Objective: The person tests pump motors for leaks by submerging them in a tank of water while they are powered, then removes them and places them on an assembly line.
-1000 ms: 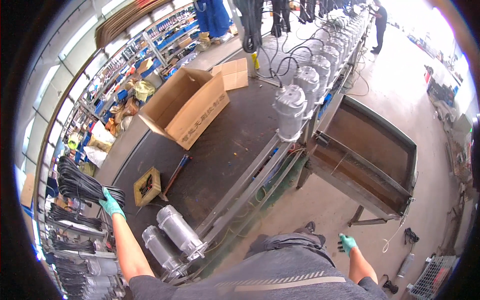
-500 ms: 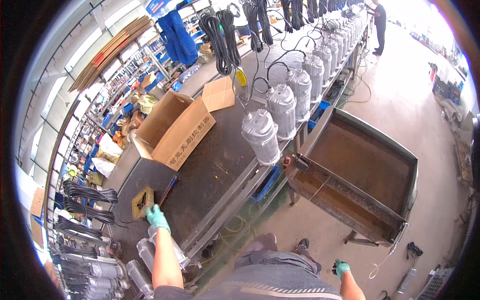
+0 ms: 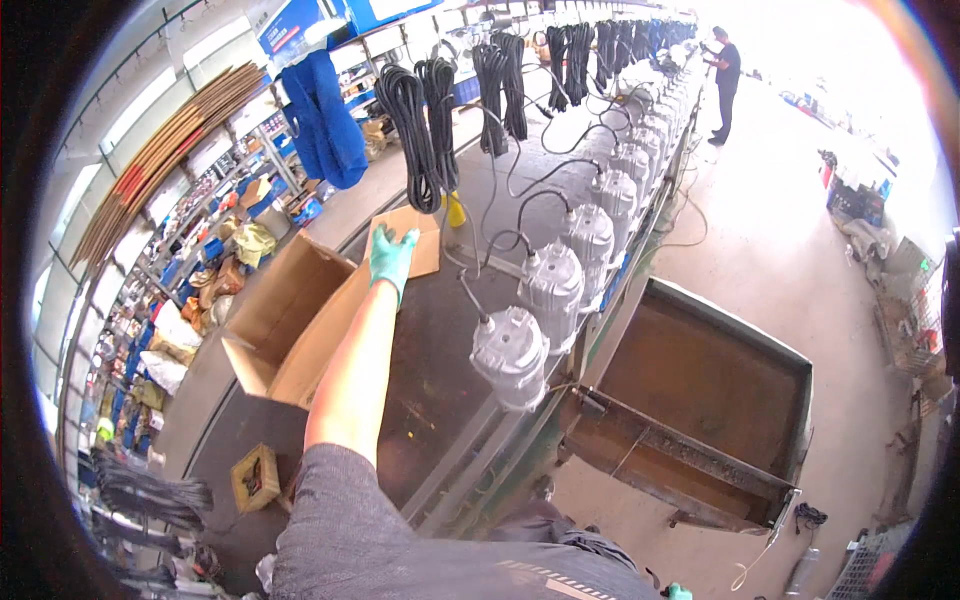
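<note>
My left hand (image 3: 393, 258), in a green glove, reaches forward with its fingers spread and nothing in it. It is over the right end of an open cardboard box (image 3: 325, 318), by the folded-out flap (image 3: 427, 245); whether it touches the cardboard I cannot tell. Just beyond hang looped bundles of black cable (image 3: 408, 140). To the right, a row of silver cylindrical motor-like units (image 3: 510, 355) in clear film stands along the bench edge, black cables rising from their tops. Of my right hand (image 3: 678, 592) only a bit of green glove shows at the lower edge; its fingers are hidden.
A small yellowish box (image 3: 243, 480) with dark items sits on the dark bench (image 3: 420, 400). Beyond the bench's right edge stands a rusty metal trough (image 3: 700, 370). Blue cloth (image 3: 325, 120) hangs at the far left. A person (image 3: 726, 85) works farther along the row.
My left hand has moved from beside the small yellowish box forward to the cardboard box's flap. My right hand has sunk almost out of view. The whole view has shifted.
</note>
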{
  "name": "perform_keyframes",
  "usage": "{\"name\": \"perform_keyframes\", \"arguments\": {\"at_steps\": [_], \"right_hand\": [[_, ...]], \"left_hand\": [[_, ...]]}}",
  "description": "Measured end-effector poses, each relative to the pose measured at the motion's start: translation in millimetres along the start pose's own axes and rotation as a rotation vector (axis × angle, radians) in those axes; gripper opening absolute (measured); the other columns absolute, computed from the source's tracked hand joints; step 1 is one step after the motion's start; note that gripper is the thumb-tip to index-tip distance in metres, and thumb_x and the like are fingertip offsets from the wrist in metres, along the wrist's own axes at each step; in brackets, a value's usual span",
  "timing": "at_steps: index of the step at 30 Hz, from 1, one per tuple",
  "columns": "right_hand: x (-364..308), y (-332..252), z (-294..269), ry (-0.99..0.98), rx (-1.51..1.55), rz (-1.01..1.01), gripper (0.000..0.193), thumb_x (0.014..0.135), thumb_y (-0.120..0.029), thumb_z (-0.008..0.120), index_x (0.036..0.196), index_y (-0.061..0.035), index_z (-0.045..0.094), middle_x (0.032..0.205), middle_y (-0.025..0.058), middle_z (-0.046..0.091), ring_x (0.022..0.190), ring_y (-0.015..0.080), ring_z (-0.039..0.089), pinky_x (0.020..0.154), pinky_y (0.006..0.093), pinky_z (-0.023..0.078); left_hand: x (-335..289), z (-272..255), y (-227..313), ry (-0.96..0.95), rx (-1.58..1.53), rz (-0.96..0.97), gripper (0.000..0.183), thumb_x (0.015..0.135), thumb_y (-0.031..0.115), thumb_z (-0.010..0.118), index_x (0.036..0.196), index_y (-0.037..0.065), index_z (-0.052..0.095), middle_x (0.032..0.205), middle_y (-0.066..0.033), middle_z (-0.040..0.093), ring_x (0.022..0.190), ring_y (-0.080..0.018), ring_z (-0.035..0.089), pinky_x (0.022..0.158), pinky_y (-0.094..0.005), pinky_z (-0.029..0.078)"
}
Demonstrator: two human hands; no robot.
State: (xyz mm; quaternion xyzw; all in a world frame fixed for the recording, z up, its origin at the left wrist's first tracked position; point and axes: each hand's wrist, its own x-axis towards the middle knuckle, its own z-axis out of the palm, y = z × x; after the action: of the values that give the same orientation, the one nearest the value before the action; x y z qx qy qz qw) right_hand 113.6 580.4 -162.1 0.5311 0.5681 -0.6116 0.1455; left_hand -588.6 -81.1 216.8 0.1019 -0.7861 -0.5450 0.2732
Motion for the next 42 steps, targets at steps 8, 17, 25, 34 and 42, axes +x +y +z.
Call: {"name": "perform_keyframes", "arguments": {"at_steps": [8,17,25,34,42], "right_hand": [[-18.0,-98.2,86.9,0.059,-0.081,-0.061,0.029,0.100,-0.028,0.060,0.102,-0.0019,0.072,0.087,0.0151,0.072,0.068,0.0313,0.068,0.064,0.0443,0.059],[-25.3,-97.2,96.8,0.077,-0.141,-0.116,0.031,0.099,-0.027,0.058,0.097,0.0000,0.073,0.088,0.0155,0.073,0.071,0.0316,0.069,0.068,0.0457,0.059],[-24.4,-9.8,62.6,0.118,-0.307,-0.210,0.034,0.098,-0.027,0.057,0.093,0.0017,0.075,0.088,0.0159,0.074,0.074,0.0320,0.070,0.072,0.0469,0.059],[-38.3,15.5,34.6,0.058,-0.230,-0.129,0.036,0.099,-0.028,0.057,0.094,0.0026,0.076,0.085,0.0124,0.075,0.073,0.0240,0.069,0.070,0.0416,0.056],[-63.9,-24.9,32.9,-0.007,-0.640,-0.289,0.037,0.098,-0.031,0.058,0.096,0.0014,0.076,0.086,0.0150,0.075,0.078,0.0250,0.069,0.073,0.0423,0.053]], "left_hand": [[157.9,56.9,19.1,-0.130,-0.053,0.090,0.101,0.074,0.036,0.096,0.147,-0.004,0.038,0.139,-0.0263,0.061,0.122,-0.0335,0.063,0.107,-0.0388,0.050],[91.1,51.2,27.3,-0.101,0.146,0.300,0.073,0.082,0.040,0.086,0.134,-0.001,0.054,0.125,-0.0235,0.071,0.114,-0.0393,0.069,0.096,-0.0432,0.054],[41.4,-27.3,116.1,-0.094,0.100,0.627,0.043,0.089,0.039,0.083,0.104,0.004,0.061,0.089,-0.0191,0.074,0.081,-0.0382,0.072,0.070,-0.0449,0.054],[-130.9,-151.0,77.9,-0.222,0.388,0.141,0.044,0.091,0.032,0.082,0.112,-0.002,0.066,0.094,-0.0173,0.076,0.083,-0.0249,0.073,0.078,-0.0381,0.056],[-193.7,-146.6,-90.3,-0.363,0.927,0.052,0.050,0.097,0.035,0.072,0.132,0.001,0.064,0.127,-0.0221,0.071,0.113,-0.0355,0.070,0.099,-0.0414,0.053]]}}
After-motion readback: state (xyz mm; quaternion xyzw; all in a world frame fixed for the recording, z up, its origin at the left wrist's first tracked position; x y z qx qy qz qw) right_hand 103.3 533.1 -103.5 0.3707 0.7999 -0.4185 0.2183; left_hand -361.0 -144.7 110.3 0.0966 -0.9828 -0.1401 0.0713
